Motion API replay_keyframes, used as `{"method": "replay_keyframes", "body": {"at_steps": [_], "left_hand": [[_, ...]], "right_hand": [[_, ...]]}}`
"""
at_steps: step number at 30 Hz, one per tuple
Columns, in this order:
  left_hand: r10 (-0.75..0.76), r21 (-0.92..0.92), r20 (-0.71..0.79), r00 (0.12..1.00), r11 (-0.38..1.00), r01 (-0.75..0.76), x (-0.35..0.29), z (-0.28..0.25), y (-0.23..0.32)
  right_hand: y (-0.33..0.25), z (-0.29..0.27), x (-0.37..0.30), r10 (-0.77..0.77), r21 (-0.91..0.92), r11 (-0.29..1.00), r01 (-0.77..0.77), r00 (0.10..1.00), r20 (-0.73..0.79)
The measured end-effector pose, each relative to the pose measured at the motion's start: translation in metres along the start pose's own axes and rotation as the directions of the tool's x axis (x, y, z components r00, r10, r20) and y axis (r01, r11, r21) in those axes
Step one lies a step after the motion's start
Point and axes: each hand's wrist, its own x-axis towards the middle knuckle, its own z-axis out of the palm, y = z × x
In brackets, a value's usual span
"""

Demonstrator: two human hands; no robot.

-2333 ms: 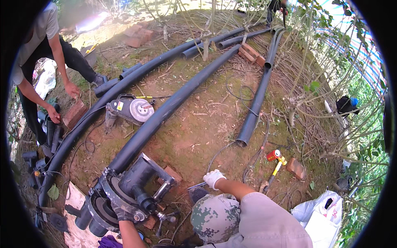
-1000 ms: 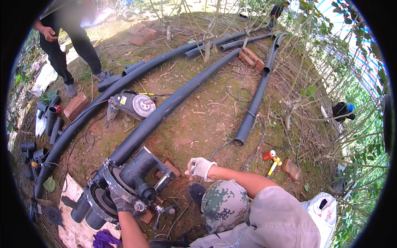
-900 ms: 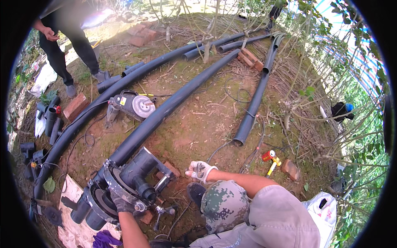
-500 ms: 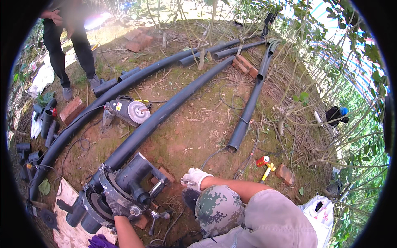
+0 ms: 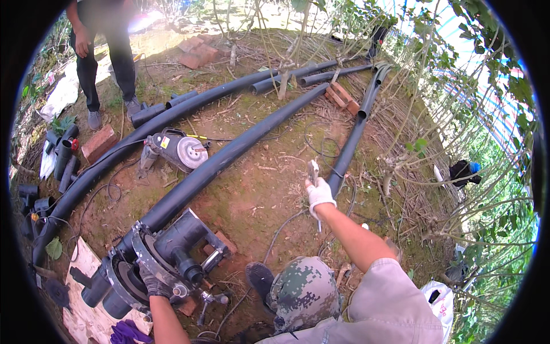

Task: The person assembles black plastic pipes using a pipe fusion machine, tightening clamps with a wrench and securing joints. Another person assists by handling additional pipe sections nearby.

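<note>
My left hand (image 5: pixel 152 282), in a dark grey glove, reaches into the gap between the rings of a metal pipe clamp (image 5: pixel 150 252); its fingers are partly hidden there. A long black pipe (image 5: pixel 240 153) runs into the clamp from the far side, and a black branched pipe fitting (image 5: pixel 182 243) sits at its right. Out over the soil, my right hand (image 5: pixel 321 196), in a white glove, is closed round a small greyish object (image 5: pixel 313 170) pointing upward. What kind it is cannot be made out. Behind that hand lies another black pipe (image 5: pixel 349 146).
A corded power tool with a pale disc (image 5: pixel 192 153) rests between pipes. Bricks (image 5: pixel 98 144) and black fittings (image 5: pixel 64 157) lie at left. A person (image 5: pixel 106 57) stands at far left. Bare shrubs (image 5: pixel 389 166) rise at right. A wooden board (image 5: pixel 86 286) lies under the clamp.
My right hand has swung forward and up from beside my shoe, the greyish object now showing in it. The left hand stays at the clamp. The standing person's arm has dropped.
</note>
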Motion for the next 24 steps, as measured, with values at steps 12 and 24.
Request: {"method": "replay_keyframes", "body": {"at_steps": [12, 24], "left_hand": [[-0.415, -0.796, 0.164, 0.895, 0.48, 0.368, -0.004, 0.017, 0.046], [-0.558, -0.932, 0.203, 0.805, 0.142, 0.334, 0.0, 0.009, 0.097]], "right_hand": [[-0.047, -0.19, 0.166, -0.04, -0.347, 0.932, -0.105, 0.921, -0.388], [-0.09, -0.199, 0.153, -0.01, -0.446, 0.878, -0.173, 0.926, -0.377]]}}
